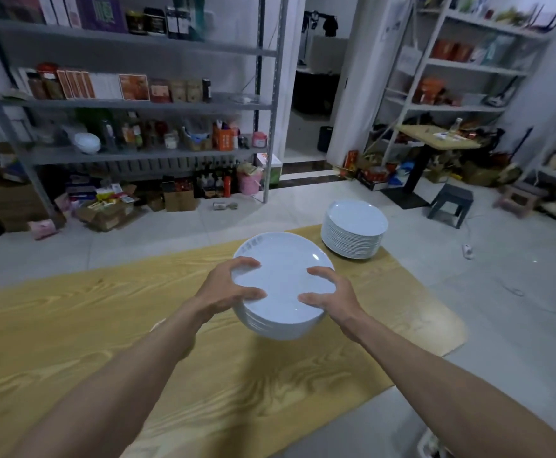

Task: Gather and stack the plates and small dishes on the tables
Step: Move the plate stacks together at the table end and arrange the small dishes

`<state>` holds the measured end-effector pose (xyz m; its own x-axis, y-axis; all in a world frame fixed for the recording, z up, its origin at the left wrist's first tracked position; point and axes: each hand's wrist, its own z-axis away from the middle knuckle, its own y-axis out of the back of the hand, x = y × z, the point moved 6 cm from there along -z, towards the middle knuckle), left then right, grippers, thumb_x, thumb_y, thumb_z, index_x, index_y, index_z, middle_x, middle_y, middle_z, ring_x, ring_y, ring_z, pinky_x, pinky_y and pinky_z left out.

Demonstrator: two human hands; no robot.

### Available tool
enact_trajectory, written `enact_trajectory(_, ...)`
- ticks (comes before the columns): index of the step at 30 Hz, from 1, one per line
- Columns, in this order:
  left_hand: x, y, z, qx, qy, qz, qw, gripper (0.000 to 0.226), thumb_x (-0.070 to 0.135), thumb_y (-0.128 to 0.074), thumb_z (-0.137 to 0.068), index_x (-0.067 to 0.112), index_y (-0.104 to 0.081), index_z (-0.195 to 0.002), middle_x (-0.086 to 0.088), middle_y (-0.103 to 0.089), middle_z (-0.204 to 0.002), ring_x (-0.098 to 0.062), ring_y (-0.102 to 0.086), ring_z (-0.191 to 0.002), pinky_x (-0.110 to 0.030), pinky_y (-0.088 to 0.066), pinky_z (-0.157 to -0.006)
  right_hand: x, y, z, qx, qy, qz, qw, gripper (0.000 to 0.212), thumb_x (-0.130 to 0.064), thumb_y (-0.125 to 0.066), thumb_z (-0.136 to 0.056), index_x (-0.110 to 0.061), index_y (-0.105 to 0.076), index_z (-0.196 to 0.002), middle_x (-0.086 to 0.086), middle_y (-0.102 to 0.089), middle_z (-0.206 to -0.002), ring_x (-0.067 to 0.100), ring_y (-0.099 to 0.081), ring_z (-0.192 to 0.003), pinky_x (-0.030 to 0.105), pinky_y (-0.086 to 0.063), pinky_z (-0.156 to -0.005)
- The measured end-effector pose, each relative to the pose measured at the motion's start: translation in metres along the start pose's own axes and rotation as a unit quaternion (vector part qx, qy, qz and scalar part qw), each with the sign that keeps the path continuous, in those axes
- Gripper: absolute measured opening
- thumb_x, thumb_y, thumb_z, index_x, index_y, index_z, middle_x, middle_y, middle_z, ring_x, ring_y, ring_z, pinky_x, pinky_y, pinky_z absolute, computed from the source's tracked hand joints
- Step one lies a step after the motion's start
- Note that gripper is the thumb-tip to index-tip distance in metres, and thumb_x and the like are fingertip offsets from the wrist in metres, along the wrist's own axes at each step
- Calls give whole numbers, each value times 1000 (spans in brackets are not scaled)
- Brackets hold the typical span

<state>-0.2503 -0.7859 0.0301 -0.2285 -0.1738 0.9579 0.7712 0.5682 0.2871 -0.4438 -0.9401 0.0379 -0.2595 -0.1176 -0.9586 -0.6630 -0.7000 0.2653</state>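
Left hand (228,287) and right hand (327,297) clasping opposite rims of a small plate stack (281,289) above the wooden worktop (71,325), taller plate stack (354,229) at the far corner

Blurred shelf goods (131,87), unreadable print on the held plate stack's (283,292) far rim, underside hidden.

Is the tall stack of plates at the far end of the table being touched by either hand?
No, both the left hand and right hand grip a smaller plate stack, apart from the tall stack.
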Motion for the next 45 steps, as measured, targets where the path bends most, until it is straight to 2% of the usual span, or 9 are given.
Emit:
enact_trajectory(5, 9, -30, -75, -1, -5, 12, 1000, 52, 29, -93, -58, 36, -70, -104, 11, -62, -122, -11, -60, -108, -32, -53, -86, 5, 42, -68, 9, -8, -11, 1000, 55, -13, -89, -66, -32, -67, -114, -7, -59, -128, 15, -58, -116, 29, -52, -90)
enact_trajectory(10, 3, -54, -125, 12, 14, 34, 999, 59, 36, -94, -48, 35, -71, -103, 8, -67, -118, -14, -64, -107, -39, -56, -90, 11, 71, -120, 6, -6, -4, 1000, 56, -11, -89, -66, -30, -68, -114, -7, -58, -128, 13, -57, -116, 28, -52, -93)
enact_trajectory(14, -3, -69, -159, 29, 32, 33, 999, 59, 38, -93, -46, 37, -72, -101, 10, -66, -117, -13, -64, -106, -39, -56, -90, 25, 87, -163, -5, -12, 0, 1000, 57, -11, -90, -65, -29, -68, -114, -9, -59, -126, 14, -57, -117, 36, -50, -101)
enact_trajectory(20, -18, -90, -199, 54, 73, 45, 995, 62, 29, -94, -50, 30, -71, -107, 6, -65, -119, -14, -65, -106, -36, -57, -87, 48, 99, -224, -48, -18, 6, 999, 57, -9, -89, -67, -24, -67, -118, -4, -59, -129, 16, -55, -120, 27, -47, -97)
enact_trajectory(25, -36, -101, -235, 70, 103, 52, 991, 58, 19, -95, -54, 27, -71, -107, 5, -65, -118, -14, -65, -105, -29, -58, -80, 69, 101, -268, -81, -48, -18, 995, 57, -4, -86, -71, -19, -65, -122, -5, -57, -127, 14, -54, -115, 4, -44, -75)
enact_trajectory(27, -46, -105, -245, 81, 116, 56, 988, 57, 12, -95, -56, 24, -71, -107, 5, -65, -117, -15, -65, -104, -26, -57, -76, 78, 99, -283, -97, -53, -15, 994, 57, -5, -85, -72, -19, -64, -123, -6, -56, -126, 13, -53, -115, 2, -43, -72)
enact_trajectory(30, -61, -107, -258, 96, 140, 70, 983, 57, 5, -93, -58, 20, -70, -108, 5, -65, -114, -12, -65, -100, -24, -57, -71, 93, 93, -304, -111, -63, -8, 992, 56, -7, -85, -73, -21, -63, -122, -9, -56, -123, 12, -53, -116, 9, -45, -80)
enact_trajectory(35, -87, -108, -279, 109, 169, 87, 976, 58, -1, -92, -55, 17, -71, -106, 0, -66, -113, -17, -65, -99, -25, -57, -69, 119, 81, -331, -111, -84, -9, 990, 57, -12, -88, -69, -28, -65, -119, -13, -57, -125, 14, -53, -120, 34, -49, -102)
enact_trajectory(45, -122, -113, -307, 118, 188, 95, 970, 66, 20, -93, -39, 22, -72, -101, -1, -66, -115, -17, -65, -100, -33, -60, -77, 143, 72, -360, -105, -115, -13, 988, 56, -5, -86, -71, -26, -64, -118, -16, -58, -118, 11, -53, -115, 26, -46, -100)
